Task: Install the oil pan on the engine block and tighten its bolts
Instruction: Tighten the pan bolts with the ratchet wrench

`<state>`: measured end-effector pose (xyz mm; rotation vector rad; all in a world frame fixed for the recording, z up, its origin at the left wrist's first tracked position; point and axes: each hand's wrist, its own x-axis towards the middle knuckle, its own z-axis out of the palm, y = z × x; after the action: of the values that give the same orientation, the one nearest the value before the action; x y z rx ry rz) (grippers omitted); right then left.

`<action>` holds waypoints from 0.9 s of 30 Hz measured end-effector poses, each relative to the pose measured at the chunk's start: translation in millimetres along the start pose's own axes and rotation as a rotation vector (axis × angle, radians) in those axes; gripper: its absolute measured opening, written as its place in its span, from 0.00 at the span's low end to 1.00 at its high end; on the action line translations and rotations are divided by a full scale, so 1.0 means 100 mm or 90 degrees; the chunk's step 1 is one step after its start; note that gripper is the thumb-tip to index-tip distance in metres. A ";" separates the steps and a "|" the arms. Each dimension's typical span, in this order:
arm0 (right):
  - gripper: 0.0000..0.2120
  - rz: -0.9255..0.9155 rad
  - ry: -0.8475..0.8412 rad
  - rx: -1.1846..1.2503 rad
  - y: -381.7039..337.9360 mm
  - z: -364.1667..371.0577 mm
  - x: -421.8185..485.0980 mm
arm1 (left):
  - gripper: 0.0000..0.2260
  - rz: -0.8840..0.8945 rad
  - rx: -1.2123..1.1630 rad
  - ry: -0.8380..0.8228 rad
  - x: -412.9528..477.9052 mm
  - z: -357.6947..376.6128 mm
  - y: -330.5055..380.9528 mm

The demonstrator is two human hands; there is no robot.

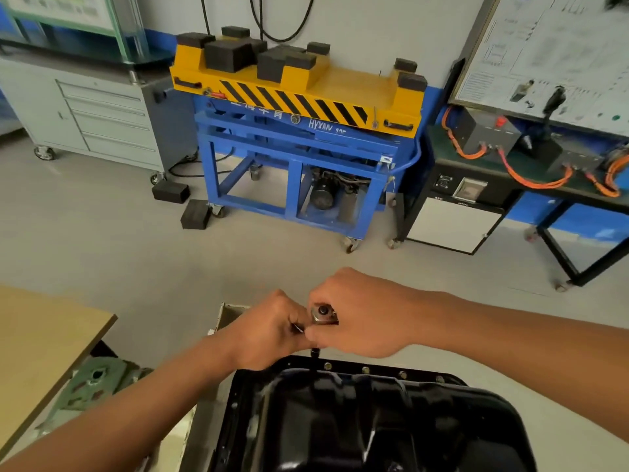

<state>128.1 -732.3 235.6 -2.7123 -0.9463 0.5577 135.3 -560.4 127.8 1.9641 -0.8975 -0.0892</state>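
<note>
At lower centre, the left hand [272,330] and right hand [360,316] both curl tight around a ratchet [323,314], its shaft upright, pointing down onto the far rim of the oil pan [357,417].

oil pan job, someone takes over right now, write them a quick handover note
Left hand grips the ratchet by its handle; right hand holds the head.
Pan lies sump up; the extension drops from the ratchet to its far flange.
Done: pan placed, bolts in along the far flange.
Left: tighten this one; tightness of the others cannot be told.
</note>
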 end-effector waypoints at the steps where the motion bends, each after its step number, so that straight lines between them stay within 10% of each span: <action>1: 0.17 -0.007 -0.022 -0.005 -0.01 -0.02 -0.01 | 0.07 0.000 -0.002 -0.016 0.00 0.02 0.01; 11: 0.16 0.004 -0.209 -0.042 -0.01 -0.13 -0.25 | 0.04 0.061 0.040 -0.101 0.09 0.14 0.07; 27: 0.12 -0.040 -0.185 -0.133 0.02 -0.09 -0.29 | 0.02 -0.011 0.062 -0.162 0.22 0.21 0.05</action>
<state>112.3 -752.4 251.4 -2.8203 -1.2173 0.9058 140.3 -591.1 126.2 2.0827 -1.0657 -0.3167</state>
